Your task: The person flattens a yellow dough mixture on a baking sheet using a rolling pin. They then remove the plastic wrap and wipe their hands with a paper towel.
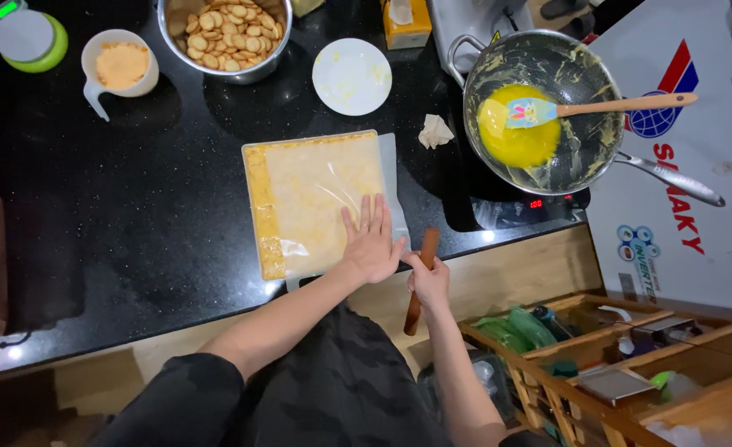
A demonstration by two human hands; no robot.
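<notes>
A flat square slab of pale yellow dough lies wrapped in clear plastic film on the black counter. My left hand rests palm down, fingers spread, on the slab's near right corner. My right hand grips a brown wooden rolling pin around its middle, holding it nearly upright at the counter's front edge, just right of the slab.
A wok with yellow paste and a wooden-handled spatula sits on an induction hob at right. Behind stand a metal bowl of round biscuits, a white measuring cup of orange powder, a white plate, a crumpled tissue, a kitchen scale.
</notes>
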